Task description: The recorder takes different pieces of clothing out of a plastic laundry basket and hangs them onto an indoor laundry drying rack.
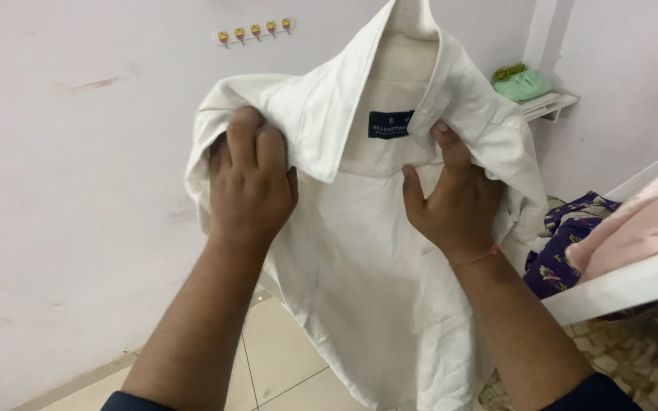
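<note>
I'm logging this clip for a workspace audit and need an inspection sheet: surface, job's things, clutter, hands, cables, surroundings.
Surface: white board edge at right; tiled floor below.
Job's things: white shirt held up in the air, collar raised, dark label inside the neck.
Clutter: pink cloth and purple patterned cloth lying on the board.
Hands: left hand gripping the shirt's shoulder; right hand gripping by the collar, thin red thread on the wrist.
Cables: nothing seen.
Surroundings: pale wall; row of small hooks; wall shelf with a green bundle.
</note>
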